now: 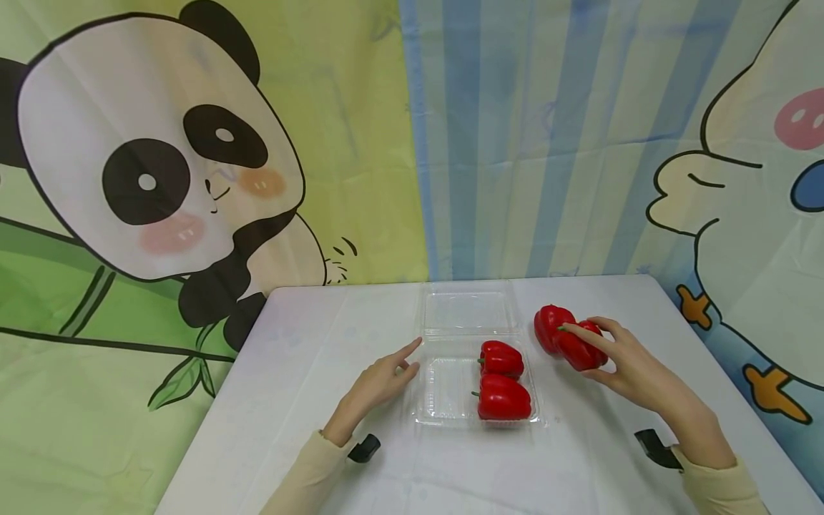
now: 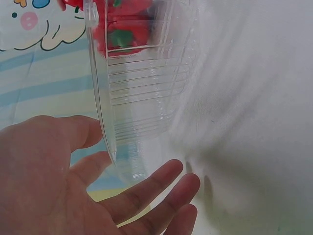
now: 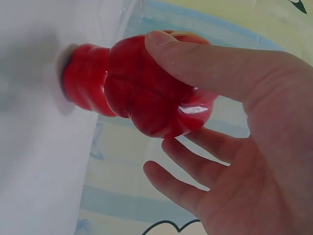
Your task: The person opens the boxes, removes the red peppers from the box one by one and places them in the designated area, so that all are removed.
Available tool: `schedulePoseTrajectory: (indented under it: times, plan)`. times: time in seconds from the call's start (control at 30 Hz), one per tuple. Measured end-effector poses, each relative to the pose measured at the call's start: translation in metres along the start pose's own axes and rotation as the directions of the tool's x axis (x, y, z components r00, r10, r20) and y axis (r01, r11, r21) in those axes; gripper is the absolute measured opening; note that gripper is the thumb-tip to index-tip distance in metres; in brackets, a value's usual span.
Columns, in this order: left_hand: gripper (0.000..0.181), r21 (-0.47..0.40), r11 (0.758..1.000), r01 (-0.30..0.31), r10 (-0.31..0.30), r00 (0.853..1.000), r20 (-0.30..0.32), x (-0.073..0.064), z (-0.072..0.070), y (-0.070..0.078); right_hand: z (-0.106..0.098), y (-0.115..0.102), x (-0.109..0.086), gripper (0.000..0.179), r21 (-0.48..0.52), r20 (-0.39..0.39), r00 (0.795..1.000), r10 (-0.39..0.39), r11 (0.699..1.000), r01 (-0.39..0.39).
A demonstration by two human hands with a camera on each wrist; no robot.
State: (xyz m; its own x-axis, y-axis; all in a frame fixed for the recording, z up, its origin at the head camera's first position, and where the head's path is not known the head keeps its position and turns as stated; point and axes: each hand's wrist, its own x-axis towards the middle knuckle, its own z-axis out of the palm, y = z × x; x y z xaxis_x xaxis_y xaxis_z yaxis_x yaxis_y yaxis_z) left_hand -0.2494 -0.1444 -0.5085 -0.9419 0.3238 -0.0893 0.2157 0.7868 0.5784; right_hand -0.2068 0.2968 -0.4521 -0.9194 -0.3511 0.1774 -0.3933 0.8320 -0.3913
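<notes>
My right hand (image 1: pixel 634 365) grips a red bell pepper (image 1: pixel 578 350) between thumb and fingers, to the right of the clear plastic box. In the right wrist view the held pepper (image 3: pixel 156 90) overlaps another red bell pepper (image 3: pixel 88 78) that sits on the table. Two more red bell peppers, a far one (image 1: pixel 502 357) and a near one (image 1: pixel 505 398), lie side by side in the right half of the clear box (image 1: pixel 444 422), green stems to the left. At the box's left edge, my left hand (image 1: pixel 380 379) has its fingers loosely extended; thumb and forefinger (image 2: pixel 93 164) are at the rim.
The box's transparent lid (image 1: pixel 470 311) lies folded back flat toward the rear of the white table (image 1: pixel 347 322). Behind the table's far edge hangs a printed curtain (image 1: pixel 489 143) with cartoon animals. Black straps (image 1: pixel 365 448) are on both wrists.
</notes>
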Motion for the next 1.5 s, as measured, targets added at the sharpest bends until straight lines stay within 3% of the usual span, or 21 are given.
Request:
schedulePoseTrajectory:
  times: [0.8, 1.1, 1.5]
  plan:
    - [0.053, 0.002, 1.000, -0.013, 0.013, 1.000, 0.000, -0.002, -0.002, 0.001, 0.003, 0.021, -0.003, 0.092, -0.018, -0.048, 0.990, 0.133, 0.991, -0.134]
    - [0.053, 0.010, 1.000, -0.008, 0.008, 1.000, -0.001, 0.000, -0.001, 0.000, 0.010, 0.038, -0.001, 0.090, -0.032, -0.082, 0.984, 0.160, 0.986, -0.163]
    - [0.053, 0.005, 1.000, -0.005, 0.005, 1.000, -0.001, 0.000, -0.001, 0.000, 0.017, 0.055, 0.007, 0.090, -0.036, -0.025, 0.969, 0.246, 0.968, -0.247]
